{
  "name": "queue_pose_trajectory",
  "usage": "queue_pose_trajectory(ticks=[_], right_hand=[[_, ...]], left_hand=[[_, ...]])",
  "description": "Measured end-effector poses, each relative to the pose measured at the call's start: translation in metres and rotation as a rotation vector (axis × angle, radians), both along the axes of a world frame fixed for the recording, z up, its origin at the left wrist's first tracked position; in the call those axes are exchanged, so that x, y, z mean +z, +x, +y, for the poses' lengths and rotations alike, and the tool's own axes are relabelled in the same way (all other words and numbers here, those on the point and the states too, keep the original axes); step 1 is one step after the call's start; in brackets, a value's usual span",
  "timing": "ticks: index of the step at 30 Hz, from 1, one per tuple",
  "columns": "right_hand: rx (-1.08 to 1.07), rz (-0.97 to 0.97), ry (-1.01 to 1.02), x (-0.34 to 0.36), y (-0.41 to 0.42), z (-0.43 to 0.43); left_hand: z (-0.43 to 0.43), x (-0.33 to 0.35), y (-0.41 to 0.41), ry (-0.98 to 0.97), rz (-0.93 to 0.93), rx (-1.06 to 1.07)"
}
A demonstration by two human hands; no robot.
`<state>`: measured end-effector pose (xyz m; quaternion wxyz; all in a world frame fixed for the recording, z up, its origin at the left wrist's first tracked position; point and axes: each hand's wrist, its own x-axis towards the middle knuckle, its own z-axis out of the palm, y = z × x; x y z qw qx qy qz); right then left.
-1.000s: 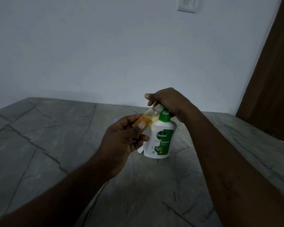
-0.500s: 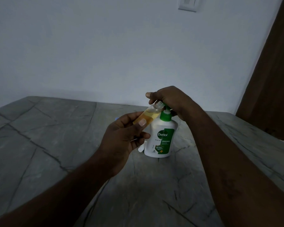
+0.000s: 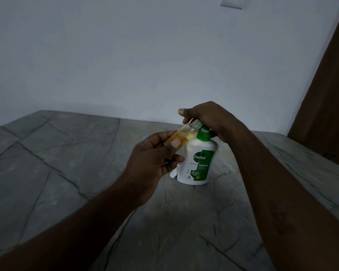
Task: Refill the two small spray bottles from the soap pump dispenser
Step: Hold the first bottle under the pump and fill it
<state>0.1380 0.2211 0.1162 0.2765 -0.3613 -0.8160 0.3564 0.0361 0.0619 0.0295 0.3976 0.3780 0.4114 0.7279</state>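
Gripping a tilted spray bottle (image 3: 181, 136), the left hand (image 3: 155, 163) holds it just beside the soap pump dispenser (image 3: 199, 159); the right hand (image 3: 209, 118) curls over its pump.

Home rm, wall switch (image 3: 231, 1), stone counter (image 3: 67, 153)

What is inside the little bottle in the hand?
Golden liquid shows in the small spray bottle that the left hand holds tilted. Near its neck it looks empty. The bottom end is hidden behind that hand.
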Motion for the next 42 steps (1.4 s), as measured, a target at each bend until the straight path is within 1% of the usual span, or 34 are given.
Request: queue_pose_trajectory(ticks=[8, 20, 34, 42], right_hand=[[-0.010, 0.028, 0.046, 0.0040, 0.0013, -0.0008], [-0.009, 0.033, -0.119, 0.0000, -0.0013, -0.0020], [0.009, 0.058, 0.009, 0.0023, -0.0006, 0.0051], [0.007, 0.062, -0.030, 0.0024, -0.0001, 0.0028]], left_hand=[[0.0011, 0.0018, 0.0008, 0.016, 0.005, -0.013], [0.0026, -0.0018, -0.0003, 0.001, 0.016, -0.002], [0.0033, -0.0011, -0.0012, 0.009, 0.020, -0.008], [0.0044, -0.0015, -0.0016, 0.008, 0.010, -0.016]])
